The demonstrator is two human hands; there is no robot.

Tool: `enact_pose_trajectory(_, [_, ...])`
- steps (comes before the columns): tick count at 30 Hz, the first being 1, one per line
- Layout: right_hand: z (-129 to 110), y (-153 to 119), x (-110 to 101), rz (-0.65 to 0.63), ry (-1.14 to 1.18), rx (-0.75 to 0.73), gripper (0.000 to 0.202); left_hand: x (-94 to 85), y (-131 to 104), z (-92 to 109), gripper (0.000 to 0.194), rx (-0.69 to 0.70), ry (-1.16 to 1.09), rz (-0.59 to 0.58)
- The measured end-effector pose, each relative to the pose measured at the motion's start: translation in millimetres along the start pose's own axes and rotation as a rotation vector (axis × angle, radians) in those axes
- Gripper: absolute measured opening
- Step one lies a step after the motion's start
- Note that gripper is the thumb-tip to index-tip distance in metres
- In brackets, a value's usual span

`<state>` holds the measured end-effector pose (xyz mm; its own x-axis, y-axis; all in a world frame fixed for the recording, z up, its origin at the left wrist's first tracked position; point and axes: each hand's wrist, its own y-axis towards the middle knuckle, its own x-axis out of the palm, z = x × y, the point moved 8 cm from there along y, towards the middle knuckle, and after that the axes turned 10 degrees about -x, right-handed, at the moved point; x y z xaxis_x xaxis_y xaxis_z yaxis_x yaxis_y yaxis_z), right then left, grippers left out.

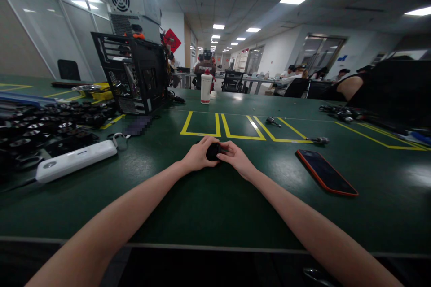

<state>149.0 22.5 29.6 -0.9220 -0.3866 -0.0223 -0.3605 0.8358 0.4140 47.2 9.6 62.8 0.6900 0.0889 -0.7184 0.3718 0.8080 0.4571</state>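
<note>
A small black object [213,151] is held between both hands just above or on the green table [188,215], near the middle of the view. My left hand [199,154] wraps round its left side, thumb below and fingers above. From the right, my right hand [234,157] pinches its edge with thumb and fingertips. The object's details are too dark to make out. Beyond the hands lie boxes of yellow tape [202,134] on the table. Two small metal-and-black parts, one [273,121] inside a taped box and one [318,140] on a tape line, rest to the right.
An orange-edged phone [326,172] lies at right. At left are a white power strip [76,160], piled black parts [57,128] and an open computer case [134,71]. A white bottle [205,87] stands behind. Several people sit in the background.
</note>
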Motion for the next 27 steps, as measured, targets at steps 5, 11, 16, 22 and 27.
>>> enact_pose_trajectory(5, [-0.6, 0.8, -3.7, 0.056, -0.089, 0.011, 0.024, -0.2, 0.2, 0.3, 0.055, 0.008, 0.009, -0.004])
enact_pose_trajectory(11, [-0.4, 2.8, -5.1, 0.077, -0.101, 0.001, 0.03, 1.0, 1.4, -1.2, 0.054, -0.004, 0.011, 0.002])
enact_pose_trajectory(16, [-2.6, 0.4, 0.8, 0.016, -0.013, -0.028, 0.031, 1.5, 1.6, -2.6, 0.053, -0.01, 0.014, 0.004])
enact_pose_trajectory(22, [-2.4, -0.3, -1.9, 0.063, -0.047, -0.042, 0.021, 2.1, 1.9, -3.6, 0.055, -0.001, 0.034, 0.002])
enact_pose_trajectory(27, [1.2, 1.5, -5.6, 0.088, -0.083, 0.01, 0.03, 1.6, 1.6, -1.9, 0.054, 0.012, 0.023, 0.005])
